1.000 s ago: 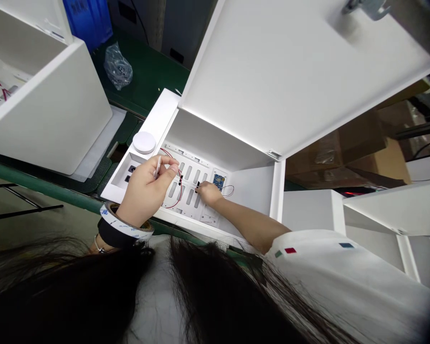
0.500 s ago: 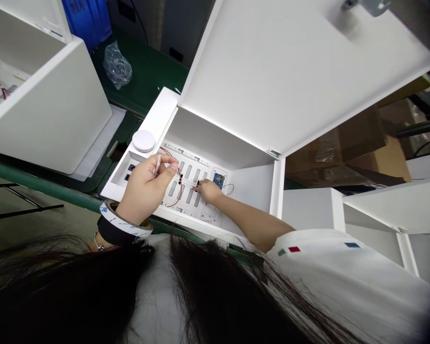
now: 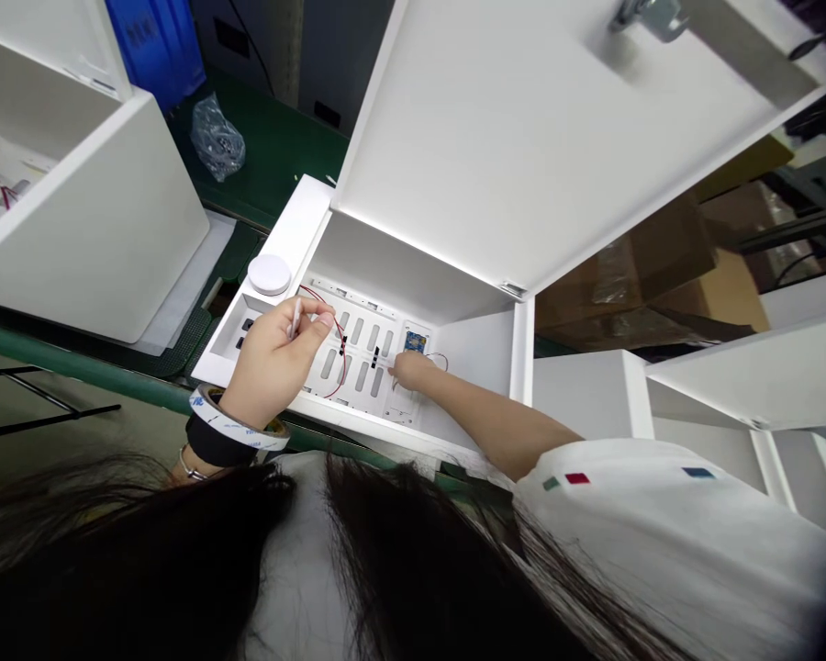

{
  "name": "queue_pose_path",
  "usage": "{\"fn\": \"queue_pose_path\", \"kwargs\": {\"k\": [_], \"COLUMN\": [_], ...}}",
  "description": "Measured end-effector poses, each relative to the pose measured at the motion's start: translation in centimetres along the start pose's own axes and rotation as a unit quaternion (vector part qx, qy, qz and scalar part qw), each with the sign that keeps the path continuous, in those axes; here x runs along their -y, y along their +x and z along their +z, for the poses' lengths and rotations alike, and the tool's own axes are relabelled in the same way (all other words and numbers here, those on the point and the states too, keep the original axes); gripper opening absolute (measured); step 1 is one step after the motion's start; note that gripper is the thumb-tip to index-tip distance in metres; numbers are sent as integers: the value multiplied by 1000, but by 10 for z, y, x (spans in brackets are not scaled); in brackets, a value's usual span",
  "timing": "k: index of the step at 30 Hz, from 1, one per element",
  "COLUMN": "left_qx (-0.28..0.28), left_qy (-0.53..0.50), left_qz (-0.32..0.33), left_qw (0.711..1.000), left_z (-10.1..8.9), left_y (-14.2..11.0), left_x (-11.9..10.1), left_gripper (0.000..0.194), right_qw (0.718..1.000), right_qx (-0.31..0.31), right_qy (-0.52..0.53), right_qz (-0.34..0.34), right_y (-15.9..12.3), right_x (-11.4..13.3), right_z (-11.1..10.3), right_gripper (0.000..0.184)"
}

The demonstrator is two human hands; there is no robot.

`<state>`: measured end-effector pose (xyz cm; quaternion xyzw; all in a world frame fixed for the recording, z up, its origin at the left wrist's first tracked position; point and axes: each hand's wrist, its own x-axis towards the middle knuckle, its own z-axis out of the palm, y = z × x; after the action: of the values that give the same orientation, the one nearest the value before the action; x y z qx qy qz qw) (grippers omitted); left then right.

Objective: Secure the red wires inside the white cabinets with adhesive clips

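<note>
An open white metal cabinet lies in front of me with its door raised. My left hand hovers over its left side, pinched on a small white strip, with a roll of tape round the wrist. My right hand reaches deep inside and presses its closed fingers on the slotted back plate, beside a small blue circuit board. A red wire loops across the slots between my hands.
A round white disc sits on the cabinet's left ledge. Another white cabinet stands at the left on the green bench, near a clear plastic bag. Cardboard boxes and more white panels are at the right.
My right hand has slid a little to the right along the back plate, towards the blue board. My left hand keeps its pinch and barely shifts.
</note>
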<state>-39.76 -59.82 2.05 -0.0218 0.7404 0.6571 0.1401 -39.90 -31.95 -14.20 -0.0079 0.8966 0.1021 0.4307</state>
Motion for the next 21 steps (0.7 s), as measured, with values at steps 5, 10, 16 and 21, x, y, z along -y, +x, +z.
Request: {"fn": "queue_pose_path", "kwargs": {"k": [5, 10, 16, 21], "left_qx": [-3, 1, 4, 6], "left_qy": [3, -3, -8, -6], "left_qz": [2, 4, 1, -3], "left_qw": [1000, 1000, 1000, 1000], "left_z": [0, 0, 0, 0], "left_y": [0, 1, -1, -1], "left_x": [1, 2, -1, -2], "left_gripper": [22, 23, 24, 26], "right_qw": [999, 984, 996, 996], "right_qx": [-30, -47, 15, -13], "right_qy": [-4, -84, -71, -64], "right_qz": [-41, -148, -55, -61], "right_y": [-5, -9, -7, -7], "right_x": [5, 11, 0, 3], "right_z": [-13, -16, -13, -22], "right_gripper": [44, 68, 42, 37]}}
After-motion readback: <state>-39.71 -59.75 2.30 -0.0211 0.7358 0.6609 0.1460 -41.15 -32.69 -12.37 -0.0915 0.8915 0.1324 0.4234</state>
